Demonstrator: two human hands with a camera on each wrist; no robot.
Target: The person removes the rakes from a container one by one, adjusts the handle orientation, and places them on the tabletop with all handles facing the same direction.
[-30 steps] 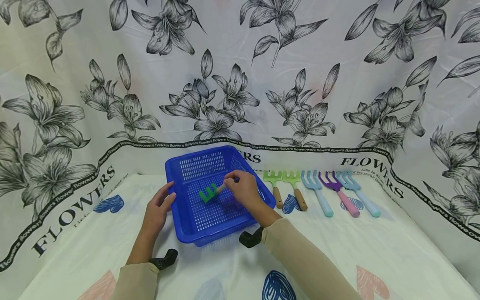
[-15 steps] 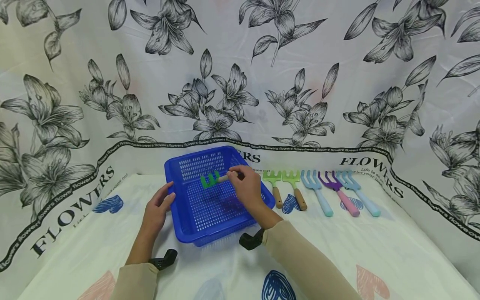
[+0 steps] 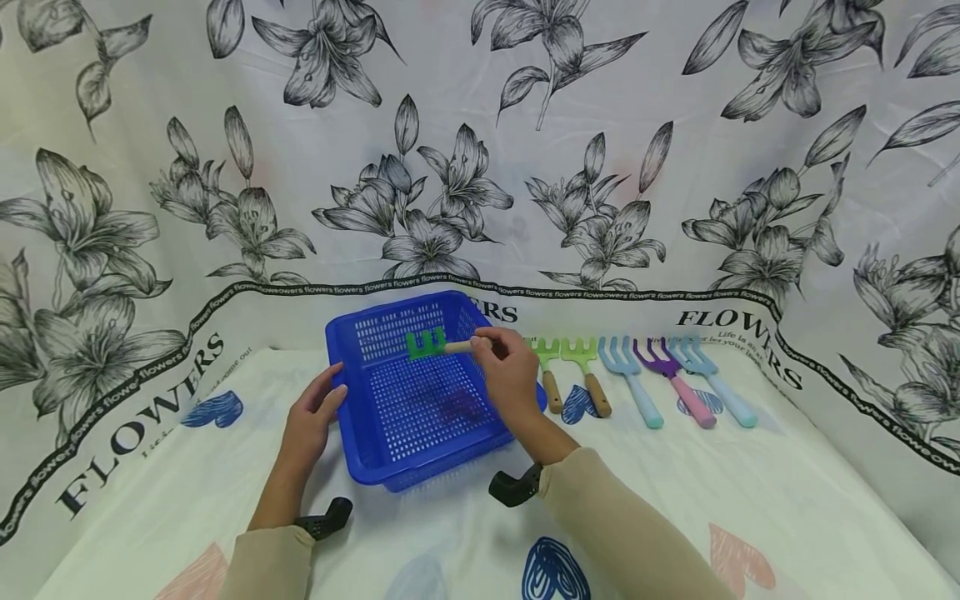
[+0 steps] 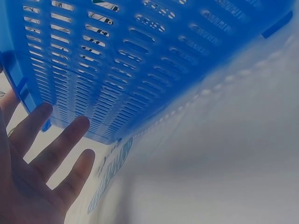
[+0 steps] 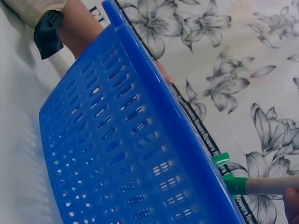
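My right hand pinches the pale handle of a green garden hand fork by its end. The fork lies roughly level over the blue basket, its tines pointing left. In the right wrist view, the green fork neck shows past the basket rim, with just a fingertip at the edge. My left hand touches the basket's left side. Its spread, fairly straight fingers lie by the slotted outer wall in the left wrist view; how the thumb meets the rim is partly hidden.
Right of the basket, several garden hand forks lie in a row: light-green ones with wooden handles, light-blue ones and a purple one with a pink handle. Behind the white cloth-covered table hangs a flower-print curtain.
The green hand fork has risen from low inside the basket toward its back right, its handle turning nearly level. My right hand moved rightward with it; the left hand has stayed at the basket.
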